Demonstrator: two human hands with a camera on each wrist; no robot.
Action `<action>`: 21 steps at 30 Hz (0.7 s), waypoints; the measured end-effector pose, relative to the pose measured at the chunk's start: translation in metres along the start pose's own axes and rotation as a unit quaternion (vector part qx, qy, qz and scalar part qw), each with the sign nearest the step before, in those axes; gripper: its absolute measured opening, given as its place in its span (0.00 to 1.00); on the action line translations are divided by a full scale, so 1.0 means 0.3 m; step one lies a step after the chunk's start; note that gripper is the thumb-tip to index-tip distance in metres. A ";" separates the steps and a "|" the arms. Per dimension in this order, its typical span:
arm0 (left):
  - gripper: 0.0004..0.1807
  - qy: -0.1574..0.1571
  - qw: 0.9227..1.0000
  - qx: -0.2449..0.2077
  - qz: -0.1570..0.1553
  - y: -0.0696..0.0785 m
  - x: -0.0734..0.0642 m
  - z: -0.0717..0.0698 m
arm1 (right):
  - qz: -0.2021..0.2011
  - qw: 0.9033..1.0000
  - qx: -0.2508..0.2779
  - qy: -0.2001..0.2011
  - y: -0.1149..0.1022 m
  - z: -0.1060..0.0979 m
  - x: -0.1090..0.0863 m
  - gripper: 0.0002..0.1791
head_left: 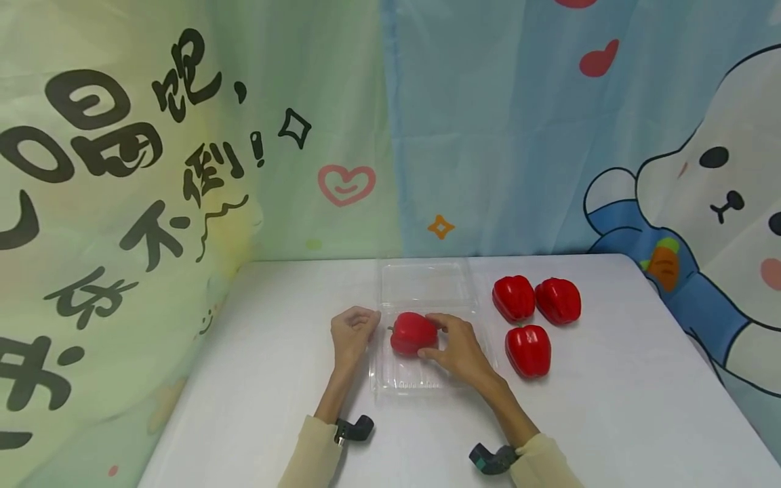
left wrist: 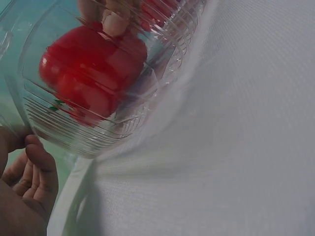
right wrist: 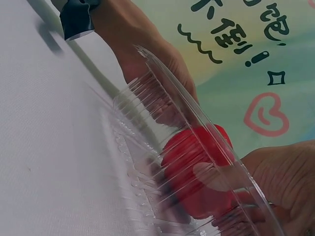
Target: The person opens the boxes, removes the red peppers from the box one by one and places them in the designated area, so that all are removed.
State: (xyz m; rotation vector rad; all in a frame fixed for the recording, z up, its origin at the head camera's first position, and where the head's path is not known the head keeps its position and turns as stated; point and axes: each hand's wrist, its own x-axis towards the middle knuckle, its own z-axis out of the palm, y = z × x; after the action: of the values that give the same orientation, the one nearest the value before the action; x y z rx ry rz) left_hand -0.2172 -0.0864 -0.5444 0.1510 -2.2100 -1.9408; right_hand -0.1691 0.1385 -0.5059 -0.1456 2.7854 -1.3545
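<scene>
A clear plastic clamshell box (head_left: 403, 383) lies on the table with its lid folded back. Inside its base is a red bell pepper (head_left: 412, 333), lying on its side with the green stem toward the left. My right hand (head_left: 459, 347) grips this pepper from the right, thumb on the near side and fingers on the far side. At the box's left rim, my left hand (head_left: 354, 333) pinches the plastic edge between thumb and fingertip, as the left wrist view shows. Through the clear wall, the pepper (right wrist: 197, 172) also appears in the right wrist view.
Three more red bell peppers sit right of the box: one at the back (head_left: 513, 298), one farther right (head_left: 558, 300) and one nearer (head_left: 528, 351). The open lid (head_left: 424, 281) extends toward the table's back edge. A printed curtain (head_left: 488, 135) hangs behind the white table (head_left: 268, 352).
</scene>
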 end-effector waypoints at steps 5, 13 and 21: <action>0.06 0.000 1.000 0.001 0.000 -0.004 0.005 0.002 | 0.002 1.000 0.003 0.001 0.003 0.004 0.006 0.41; 0.07 -0.002 1.000 0.012 0.004 -0.003 0.006 0.000 | -0.003 1.000 0.003 0.007 0.004 0.008 0.012 0.38; 0.07 0.001 1.000 0.008 0.007 -0.006 0.006 0.003 | 0.011 1.000 0.002 0.013 -0.002 -0.002 0.011 0.36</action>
State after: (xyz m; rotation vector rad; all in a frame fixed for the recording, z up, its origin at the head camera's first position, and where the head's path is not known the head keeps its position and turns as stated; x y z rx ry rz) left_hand -0.2194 -0.0861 -0.5461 0.1379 -2.2207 -1.9149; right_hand -0.1724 0.1382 -0.5052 -0.0990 2.7970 -1.3668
